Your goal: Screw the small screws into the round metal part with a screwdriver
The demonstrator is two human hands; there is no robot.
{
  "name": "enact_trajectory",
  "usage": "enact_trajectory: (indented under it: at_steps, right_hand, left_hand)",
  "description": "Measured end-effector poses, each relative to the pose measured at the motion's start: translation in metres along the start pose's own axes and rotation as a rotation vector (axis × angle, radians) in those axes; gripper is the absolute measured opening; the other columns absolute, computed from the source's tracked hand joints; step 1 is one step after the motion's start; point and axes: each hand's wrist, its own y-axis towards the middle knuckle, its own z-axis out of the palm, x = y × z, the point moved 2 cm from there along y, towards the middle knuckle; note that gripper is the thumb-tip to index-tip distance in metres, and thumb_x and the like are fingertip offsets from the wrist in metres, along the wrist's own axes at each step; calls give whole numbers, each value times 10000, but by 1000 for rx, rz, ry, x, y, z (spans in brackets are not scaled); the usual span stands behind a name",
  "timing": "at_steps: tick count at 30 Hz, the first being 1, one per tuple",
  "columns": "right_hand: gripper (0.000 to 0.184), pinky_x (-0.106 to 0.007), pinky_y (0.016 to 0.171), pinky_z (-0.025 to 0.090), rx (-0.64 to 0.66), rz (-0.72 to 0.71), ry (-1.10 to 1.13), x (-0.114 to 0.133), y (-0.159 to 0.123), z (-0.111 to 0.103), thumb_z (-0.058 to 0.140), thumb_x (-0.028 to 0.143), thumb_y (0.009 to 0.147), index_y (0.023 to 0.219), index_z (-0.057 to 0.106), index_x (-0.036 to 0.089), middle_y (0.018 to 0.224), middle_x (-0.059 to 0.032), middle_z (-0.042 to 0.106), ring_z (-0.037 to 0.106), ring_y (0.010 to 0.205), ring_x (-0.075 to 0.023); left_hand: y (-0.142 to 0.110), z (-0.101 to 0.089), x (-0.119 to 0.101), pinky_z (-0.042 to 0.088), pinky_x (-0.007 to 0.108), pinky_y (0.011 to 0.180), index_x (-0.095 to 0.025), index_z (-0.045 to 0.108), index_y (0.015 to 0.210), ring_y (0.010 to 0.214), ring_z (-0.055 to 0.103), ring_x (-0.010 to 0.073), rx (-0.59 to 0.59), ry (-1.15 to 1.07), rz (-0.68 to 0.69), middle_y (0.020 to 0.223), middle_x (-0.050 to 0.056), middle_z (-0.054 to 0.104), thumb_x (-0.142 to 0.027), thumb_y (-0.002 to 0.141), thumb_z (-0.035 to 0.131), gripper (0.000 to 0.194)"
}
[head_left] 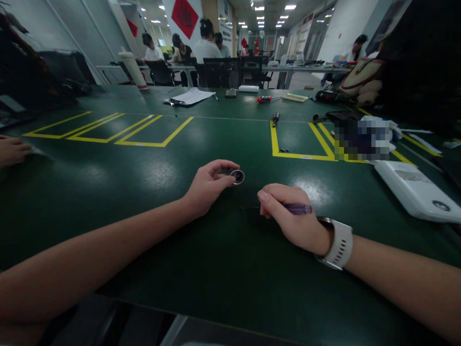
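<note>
My left hand [211,185] pinches a small round metal part [237,177] with a dark inside, its ring-shaped end facing me. In my right hand [288,214] is a screwdriver with a purplish see-through handle [298,208]; its thin shaft points left and stays apart from the round part. Both hands hover low over the green table [201,269]. Beyond them, a dark metal piece [275,118] lies at the corner of a yellow tape outline, and tiny dark bits [284,150] rest inside that outline.
A white device [414,190] lies at the right, near a partly blurred cloth-like heap [370,137]. Farther back are a red-handled screwdriver [264,99], papers [190,96] and a white bottle [133,69]. Another person's hand [12,150] shows at the left edge.
</note>
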Motion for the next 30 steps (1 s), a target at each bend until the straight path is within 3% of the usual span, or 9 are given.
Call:
enact_trajectory:
  at_steps: [13,19,27,30]
  right_hand:
    - [359,-217,444,361,78,312,133,-3,13,1,459,262,877,548,556,158,454,36,495,478,437,-89]
    - [348,-211,452,357,76,271,107,-3,11,5,466,272,886,573,560,153,484,36,506,480,464,-85]
    - [323,-232,517,410,-92,98,132,-4,1,-1,438,273,904,636,575,157,565,17,548,527,545,-101]
    - [220,-232,536,420,-162,45,67,-4,1,-2,481,256,887,717,584,161,630,14,573,539,578,-101]
  left_hand:
    - [0,0,1,505,304,754,-168,643,915,836,636,173,16,-16,-15,876,37,686,-158,669,665,247]
    - [0,1,1,505,311,765,-171,646,911,826,642,173,8,-22,-36,845,30,691,-145,664,669,249]
    - [-1,2,0,508,309,744,-155,655,930,744,652,157,8,-71,-47,834,36,707,-156,666,679,264]
    - [-1,2,1,509,318,761,-156,670,944,747,655,163,10,-92,-59,820,41,714,-162,673,671,271]
